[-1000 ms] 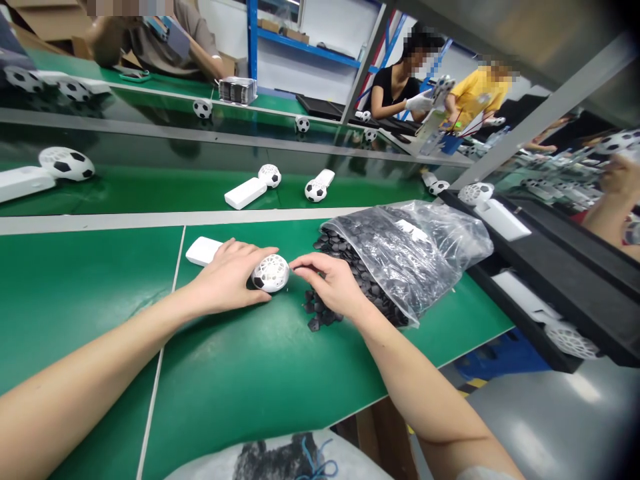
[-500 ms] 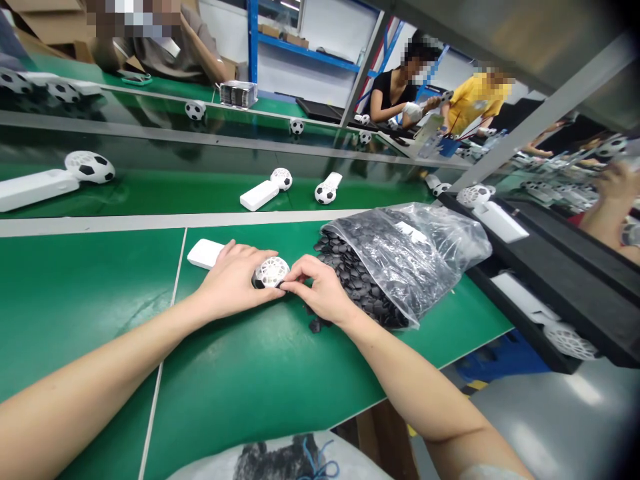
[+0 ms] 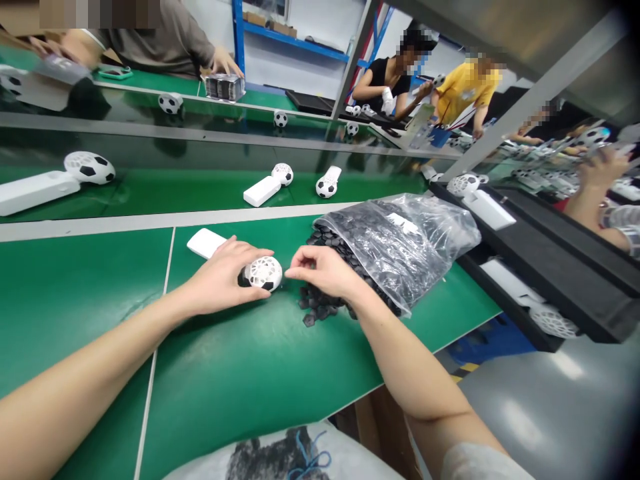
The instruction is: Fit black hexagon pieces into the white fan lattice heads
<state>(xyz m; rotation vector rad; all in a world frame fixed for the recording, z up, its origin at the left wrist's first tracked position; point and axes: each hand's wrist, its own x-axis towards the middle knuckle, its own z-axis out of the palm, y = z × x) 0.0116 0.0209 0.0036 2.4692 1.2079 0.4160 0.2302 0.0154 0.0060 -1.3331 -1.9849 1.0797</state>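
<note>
My left hand (image 3: 227,275) is wrapped around a handheld fan with a football-shaped head (image 3: 267,273), holding it down on the green bench. The head has a white openwork grille with black patches at its side; the white handle (image 3: 204,243) sticks out behind my fingers. Just right of the head, my right hand (image 3: 320,270) has thumb and forefinger pinched together, apart from the fan. Whether a small piece is between those fingertips I cannot make out. Loose black pentagon-shaped pieces (image 3: 315,312) lie beneath and beside my right hand, spilling from a clear plastic bag (image 3: 425,230).
More football fans (image 3: 270,189) lie on the green belt (image 3: 190,183) beyond a pale rail (image 3: 135,219). At right stands a black tray (image 3: 560,253) with white fans. A slanted metal post (image 3: 540,87) rises behind it. Co-workers sit across the line.
My right hand has drawn back from the fan head's edge to the right. The fan head has turned a little in my left hand. Across the line, a co-worker's hand has reached a stacked pack.
</note>
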